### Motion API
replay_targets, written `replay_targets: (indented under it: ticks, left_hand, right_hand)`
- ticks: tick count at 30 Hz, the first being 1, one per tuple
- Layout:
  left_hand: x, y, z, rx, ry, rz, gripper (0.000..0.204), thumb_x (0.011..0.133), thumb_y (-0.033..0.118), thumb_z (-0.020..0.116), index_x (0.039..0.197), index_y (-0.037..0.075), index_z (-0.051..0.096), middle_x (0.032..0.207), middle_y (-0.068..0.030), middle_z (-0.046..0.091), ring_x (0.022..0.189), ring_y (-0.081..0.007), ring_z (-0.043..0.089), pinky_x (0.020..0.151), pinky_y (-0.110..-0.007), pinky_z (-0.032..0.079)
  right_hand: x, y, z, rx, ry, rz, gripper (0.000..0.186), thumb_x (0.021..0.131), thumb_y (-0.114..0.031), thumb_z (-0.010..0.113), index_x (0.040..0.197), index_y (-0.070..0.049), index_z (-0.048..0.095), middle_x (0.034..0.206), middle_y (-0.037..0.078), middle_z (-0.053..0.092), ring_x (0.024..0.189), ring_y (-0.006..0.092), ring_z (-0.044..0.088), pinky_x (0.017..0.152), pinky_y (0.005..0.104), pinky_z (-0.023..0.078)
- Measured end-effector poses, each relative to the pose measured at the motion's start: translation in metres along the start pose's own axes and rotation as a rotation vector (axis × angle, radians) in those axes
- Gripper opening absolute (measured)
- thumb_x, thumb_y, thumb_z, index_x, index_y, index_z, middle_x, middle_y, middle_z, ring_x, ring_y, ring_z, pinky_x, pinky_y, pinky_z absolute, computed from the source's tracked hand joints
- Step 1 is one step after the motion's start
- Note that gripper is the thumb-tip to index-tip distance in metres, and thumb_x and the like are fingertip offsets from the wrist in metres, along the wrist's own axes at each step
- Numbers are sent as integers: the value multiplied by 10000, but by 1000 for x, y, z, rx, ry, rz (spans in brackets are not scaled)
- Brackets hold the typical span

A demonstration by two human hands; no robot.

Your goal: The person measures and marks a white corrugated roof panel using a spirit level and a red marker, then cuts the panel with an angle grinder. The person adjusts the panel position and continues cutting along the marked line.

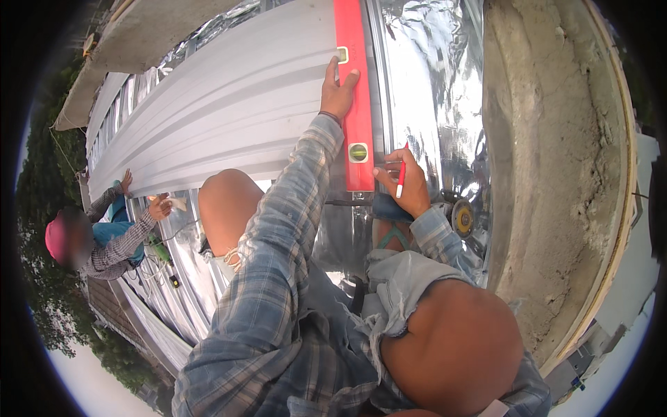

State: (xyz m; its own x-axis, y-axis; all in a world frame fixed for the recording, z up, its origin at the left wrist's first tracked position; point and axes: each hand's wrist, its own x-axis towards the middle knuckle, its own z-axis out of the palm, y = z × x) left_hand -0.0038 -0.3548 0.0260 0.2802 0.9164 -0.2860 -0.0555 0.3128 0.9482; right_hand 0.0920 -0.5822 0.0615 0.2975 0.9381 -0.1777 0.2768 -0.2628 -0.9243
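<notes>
A long red spirit level (pixel 359 115) lies along the edge of grey corrugated metal roofing (pixel 229 104). My left hand (pixel 338 90) grips it beside its upper vial, thumb on the red face. Near the level's lower end, my right hand (pixel 406 182) holds a slim red pen (pixel 401 177) with a white end between its fingers. The fingertips of that hand are close to the level's right edge; whether they touch it I cannot tell. Just beyond my right wrist sits an angle grinder (pixel 462 217) with a yellowish disc, its body partly hidden.
Shiny silver foil sheeting (pixel 434 90) covers the surface right of the level, up to a rough concrete wall (pixel 556 160). At the left, a person in a pink cap (pixel 61 236) rests a hand on the roofing's edge. A green power tool (pixel 161 250) lies near them.
</notes>
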Motion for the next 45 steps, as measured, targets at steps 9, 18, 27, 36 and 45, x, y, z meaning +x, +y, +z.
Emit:
replay_targets:
  ticks: [9, 18, 27, 36, 45]
  left_hand:
    - [20, -10, -3, 247, 48, 74, 767, 897, 377, 720, 1520, 77, 388, 1255, -182, 603, 1057, -234, 640, 903, -386, 533]
    - [108, 27, 0, 883, 293, 451, 803, 835, 453, 755, 1449, 32, 455, 1327, -202, 559, 1065, -291, 641, 938, -422, 526]
    - [125, 44, 13, 460, 91, 233, 783, 839, 430, 759, 1447, 34, 463, 1299, -190, 579, 1045, -272, 651, 914, -406, 538]
    - [131, 46, 16, 239, 46, 142, 764, 844, 408, 764, 1444, 37, 472, 1270, -177, 600, 1026, -254, 661, 890, -391, 550]
    - [130, 48, 16, 52, 17, 58, 745, 849, 386, 768, 1442, 39, 481, 1242, -165, 621, 1006, -236, 671, 866, -375, 562]
  right_hand:
    - [4, 0, 5, -71, -17, -36, 358, 839, -260, 810, 944, -31, 556, 786, 122, 649, 709, 243, 671, 661, 359, 528]
    - [2, -2, 10, -40, -31, -16, 322, 833, -250, 811, 894, -37, 577, 738, 109, 627, 642, 228, 619, 608, 354, 494]
    - [-2, 0, 10, 2, -41, 65, 315, 818, -226, 825, 898, -42, 583, 712, 99, 626, 622, 205, 604, 596, 346, 487]
    - [-3, -13, 10, -20, -16, 127, 323, 808, -177, 826, 954, -43, 572, 762, 108, 669, 695, 219, 673, 641, 337, 523]
    - [-2, -16, 9, -9, -17, 132, 314, 821, -163, 816, 949, -30, 561, 939, 155, 691, 804, 245, 708, 709, 350, 551]
